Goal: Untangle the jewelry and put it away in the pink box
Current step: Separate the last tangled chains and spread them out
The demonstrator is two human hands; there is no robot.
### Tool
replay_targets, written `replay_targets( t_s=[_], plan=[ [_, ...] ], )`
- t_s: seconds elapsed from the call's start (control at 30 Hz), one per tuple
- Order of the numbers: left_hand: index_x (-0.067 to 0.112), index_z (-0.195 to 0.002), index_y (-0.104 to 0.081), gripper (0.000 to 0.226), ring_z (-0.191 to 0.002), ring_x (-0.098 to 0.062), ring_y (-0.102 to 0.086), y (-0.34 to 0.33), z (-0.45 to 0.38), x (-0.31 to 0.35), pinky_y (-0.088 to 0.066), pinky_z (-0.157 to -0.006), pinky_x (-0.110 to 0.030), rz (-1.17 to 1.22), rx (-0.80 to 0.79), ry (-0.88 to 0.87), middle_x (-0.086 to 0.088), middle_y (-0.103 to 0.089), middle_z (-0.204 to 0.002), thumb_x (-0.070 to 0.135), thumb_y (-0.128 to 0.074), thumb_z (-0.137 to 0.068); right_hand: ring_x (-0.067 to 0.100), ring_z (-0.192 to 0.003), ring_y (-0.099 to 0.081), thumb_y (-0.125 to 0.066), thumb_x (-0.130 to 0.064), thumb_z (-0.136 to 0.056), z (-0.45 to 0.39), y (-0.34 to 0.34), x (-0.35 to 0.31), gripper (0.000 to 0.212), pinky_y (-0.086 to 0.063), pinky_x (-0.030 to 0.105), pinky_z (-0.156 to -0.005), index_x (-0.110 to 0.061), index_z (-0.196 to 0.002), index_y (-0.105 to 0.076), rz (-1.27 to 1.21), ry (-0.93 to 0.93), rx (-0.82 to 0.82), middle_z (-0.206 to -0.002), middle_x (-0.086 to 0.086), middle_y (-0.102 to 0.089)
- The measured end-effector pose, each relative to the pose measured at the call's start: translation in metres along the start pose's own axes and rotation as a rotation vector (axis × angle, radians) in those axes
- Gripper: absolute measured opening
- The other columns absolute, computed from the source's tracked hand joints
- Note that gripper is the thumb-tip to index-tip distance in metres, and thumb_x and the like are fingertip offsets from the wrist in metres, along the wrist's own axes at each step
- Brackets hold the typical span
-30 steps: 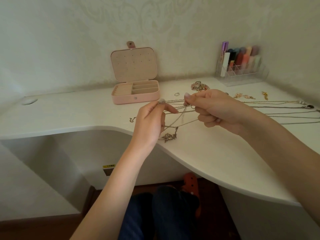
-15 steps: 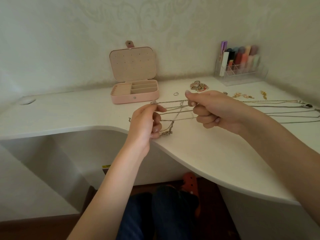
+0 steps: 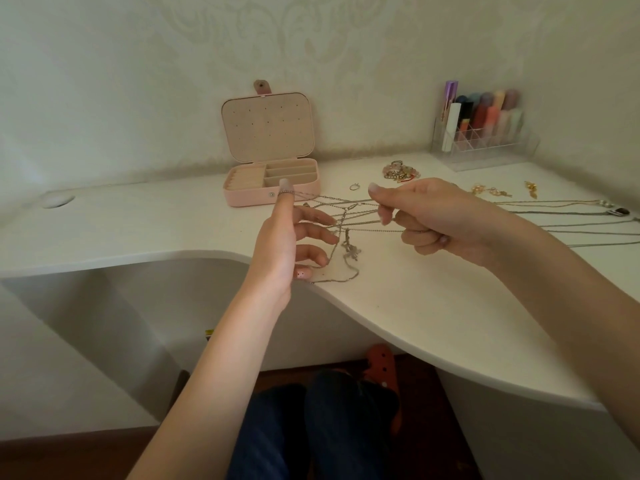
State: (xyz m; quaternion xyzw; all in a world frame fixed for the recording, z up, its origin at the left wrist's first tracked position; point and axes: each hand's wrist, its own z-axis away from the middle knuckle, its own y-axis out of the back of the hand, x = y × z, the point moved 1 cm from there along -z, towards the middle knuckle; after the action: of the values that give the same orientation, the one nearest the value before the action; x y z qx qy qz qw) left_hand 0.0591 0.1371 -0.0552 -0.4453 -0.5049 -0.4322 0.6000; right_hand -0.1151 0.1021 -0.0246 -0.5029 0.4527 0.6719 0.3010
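- The left hand (image 3: 287,251) is raised above the white desk (image 3: 433,306) with its fingers spread and only loosely bent; a loop of the tangled chains (image 3: 346,220) is hooked round the tip of its upright index finger, and other strands pass across the remaining fingers.
- The right hand (image 3: 436,220) is curled closed, pinching several chain strands between thumb and bent fingers, so the strands run nearly taut between the two hands.
- A small silver pendant (image 3: 351,249) hangs from the knot between the hands, and a slack length of chain trails down onto the desk edge below it.
- To the right of the right hand, long necklaces (image 3: 571,223) lie stretched out across the desk (whether they join the held tangle cannot be told).
- The pink box (image 3: 272,181) stands open at the back of the desk, lid upright against the wall, its compartments visible; it is just behind the left index fingertip in the view.
- A small ring (image 3: 354,187), a heap of bracelets (image 3: 401,171) and gold earrings (image 3: 491,191) lie on the desk behind the right hand.
- A clear organiser (image 3: 485,143) holding cosmetics sits in the far right corner.
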Motion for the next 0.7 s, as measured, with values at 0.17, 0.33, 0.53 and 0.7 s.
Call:
replay_targets(
  t_s=[0.17,0.33,0.53,0.7],
  plan=[
    [0.012,-0.071,-0.063,0.050,-0.038,-0.011,-0.046,0.005,-0.002,0.000,-0.025,-0.035,-0.017,-0.156,0.138,-0.134,0.001,-0.061,-0.056,0.039,-0.034,-0.101,0.012,-0.044,-0.019,-0.063,-0.044,-0.083,-0.003,0.005,0.000,0.046,-0.020,0.026,-0.049,-0.020,-0.052,-0.038,-0.124,0.085,0.069,-0.045,-0.006,-0.022],
    [0.015,-0.070,-0.062,0.038,-0.053,-0.008,-0.052,0.011,-0.003,-0.004,-0.039,-0.051,-0.020,-0.187,0.185,-0.265,0.006,-0.064,-0.062,0.025,-0.040,-0.099,0.009,-0.054,-0.055,-0.062,-0.017,-0.089,-0.006,0.010,0.001,0.031,-0.049,0.028,-0.083,-0.010,-0.063,-0.047,-0.417,0.244,0.145,-0.052,0.003,-0.038],
    [0.011,-0.063,-0.053,0.038,-0.067,-0.017,-0.064,0.007,-0.005,0.004,-0.052,-0.085,-0.029,0.172,-0.006,-0.186,0.000,-0.061,-0.058,0.013,-0.040,-0.099,0.015,-0.056,-0.059,-0.052,-0.005,-0.093,-0.004,0.004,-0.003,0.040,-0.055,0.040,-0.090,-0.013,-0.057,-0.035,-0.714,0.280,0.090,-0.045,-0.001,-0.025],
    [0.016,-0.064,-0.044,0.038,-0.043,-0.012,-0.031,-0.001,0.001,0.010,-0.049,-0.045,-0.025,0.290,-0.118,-0.053,0.004,-0.031,-0.048,0.025,-0.041,-0.100,0.005,-0.040,-0.020,-0.051,-0.016,-0.095,-0.001,0.008,-0.005,0.040,-0.029,0.014,-0.032,-0.021,-0.062,-0.028,-0.748,0.197,0.101,-0.049,-0.006,-0.018]
  ],
)
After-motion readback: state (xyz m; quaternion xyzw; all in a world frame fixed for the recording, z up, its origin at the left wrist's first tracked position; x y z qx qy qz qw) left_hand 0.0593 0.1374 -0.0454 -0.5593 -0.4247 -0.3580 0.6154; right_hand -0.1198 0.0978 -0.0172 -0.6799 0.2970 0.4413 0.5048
